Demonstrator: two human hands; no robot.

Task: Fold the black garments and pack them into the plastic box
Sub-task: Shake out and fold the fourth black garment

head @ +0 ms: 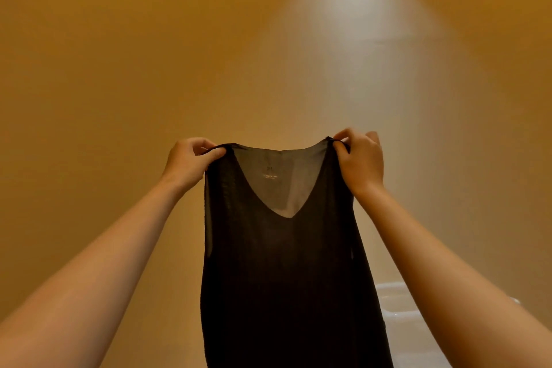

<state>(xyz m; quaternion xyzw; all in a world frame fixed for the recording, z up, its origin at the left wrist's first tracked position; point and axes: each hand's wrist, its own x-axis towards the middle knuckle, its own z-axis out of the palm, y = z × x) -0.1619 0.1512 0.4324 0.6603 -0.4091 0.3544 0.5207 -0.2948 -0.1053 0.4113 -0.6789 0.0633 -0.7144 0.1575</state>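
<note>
The left hand (191,163) and right hand (360,158) each pinch 1 shoulder strap of the black top (283,278), letting it hang straight for folding.

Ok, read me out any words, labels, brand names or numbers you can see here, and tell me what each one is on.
Printed label inside the back neckline of the black garment: a small pale mark above a short line of lettering, too small and blurred to read.
Nothing else readable: no text shows on the plastic box or the wall.
</note>
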